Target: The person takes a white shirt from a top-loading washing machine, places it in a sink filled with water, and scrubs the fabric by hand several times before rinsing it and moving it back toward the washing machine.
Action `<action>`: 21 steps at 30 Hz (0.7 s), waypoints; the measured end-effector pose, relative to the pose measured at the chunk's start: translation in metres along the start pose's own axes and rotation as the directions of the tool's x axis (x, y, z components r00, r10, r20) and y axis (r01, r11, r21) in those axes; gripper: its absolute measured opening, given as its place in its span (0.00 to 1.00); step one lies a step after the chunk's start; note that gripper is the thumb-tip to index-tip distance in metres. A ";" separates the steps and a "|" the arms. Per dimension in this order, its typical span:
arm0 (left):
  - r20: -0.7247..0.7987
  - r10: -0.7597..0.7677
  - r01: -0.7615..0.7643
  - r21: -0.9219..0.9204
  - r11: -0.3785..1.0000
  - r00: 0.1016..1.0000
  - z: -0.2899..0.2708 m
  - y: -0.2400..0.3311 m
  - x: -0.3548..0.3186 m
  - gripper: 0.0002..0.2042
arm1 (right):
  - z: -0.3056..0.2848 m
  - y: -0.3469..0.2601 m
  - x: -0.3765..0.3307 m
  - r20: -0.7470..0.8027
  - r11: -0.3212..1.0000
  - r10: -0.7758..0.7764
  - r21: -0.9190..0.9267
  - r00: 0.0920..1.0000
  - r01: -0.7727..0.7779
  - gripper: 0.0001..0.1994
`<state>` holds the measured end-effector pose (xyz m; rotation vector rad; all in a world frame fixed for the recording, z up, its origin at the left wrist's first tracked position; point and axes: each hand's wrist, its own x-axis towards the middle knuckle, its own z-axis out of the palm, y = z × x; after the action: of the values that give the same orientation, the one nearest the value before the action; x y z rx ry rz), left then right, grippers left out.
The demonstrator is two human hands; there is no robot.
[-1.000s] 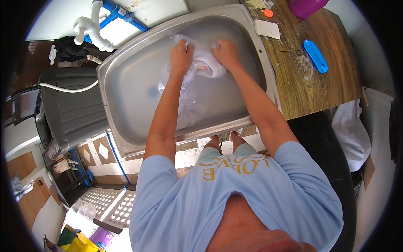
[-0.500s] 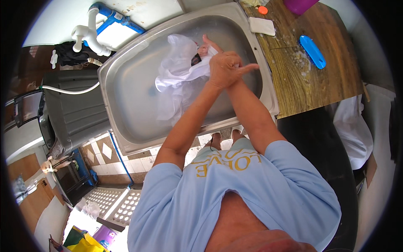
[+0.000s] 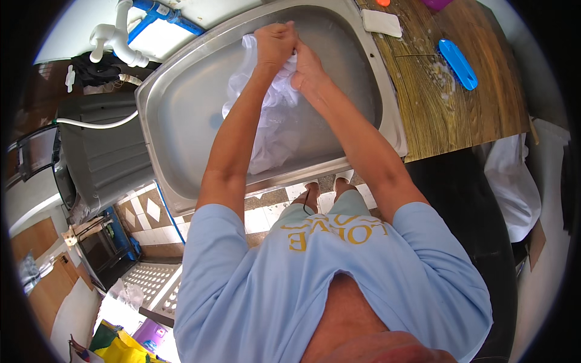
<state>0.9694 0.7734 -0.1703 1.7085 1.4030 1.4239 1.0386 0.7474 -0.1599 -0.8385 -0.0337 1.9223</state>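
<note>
Both hands, left [image 3: 273, 43] and right [image 3: 307, 65], are clenched on a white cloth [image 3: 272, 115] hanging into the steel sink [image 3: 181, 121]. A blue brush [image 3: 457, 63] and white soap bar [image 3: 381, 22] lie on the wooden counter [image 3: 472, 115]. Arms reach forward, fists close together.

Wooden surface [image 3: 478, 115]: brown plank grain, right of the steel sink [image 3: 175, 127], wet patches near its far edge. On it: blue oblong brush [image 3: 458, 63], white soap bar [image 3: 381, 23]. Floor [image 3: 266, 218]: white and brown patterned tiles, visible below the sink's near edge. White pipe [image 3: 115, 42] with blue fitting [image 3: 166, 15] at the sink's far left corner. Grey plastic bin [image 3: 97, 157] left of the sink. White perforated crate [image 3: 151, 284] on the floor, lower left. Bright, even daylight.
</note>
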 end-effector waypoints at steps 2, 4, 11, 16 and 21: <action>0.026 0.131 -0.133 0.131 0.982 0.991 0.023 0.009 0.006 0.11 | -0.041 -0.006 0.037 0.355 0.992 -0.120 0.073 0.927 0.101 0.15; 0.087 0.307 -0.318 0.180 0.931 0.948 0.053 0.011 -0.015 0.11 | -0.094 -0.012 0.069 0.526 0.945 -0.289 0.025 0.800 0.325 0.16; 0.032 -0.327 0.324 0.074 0.943 0.945 -0.010 -0.004 0.029 0.25 | -0.030 -0.023 0.019 -0.048 0.999 0.015 0.053 0.999 -0.012 0.20; 0.121 0.167 -0.164 -0.033 0.986 0.979 0.023 0.053 -0.048 0.24 | -0.043 -0.009 0.023 0.115 0.999 -0.032 -0.015 0.993 0.034 0.20; 0.014 0.064 -0.064 0.383 0.922 0.998 0.014 0.006 0.009 0.21 | -0.052 -0.004 0.037 0.365 0.984 -0.040 -0.150 0.930 0.101 0.18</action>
<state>0.9835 0.7828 -0.1660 2.0076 1.7283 1.2372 1.0614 0.7627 -0.2178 -0.5706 -0.4469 2.0012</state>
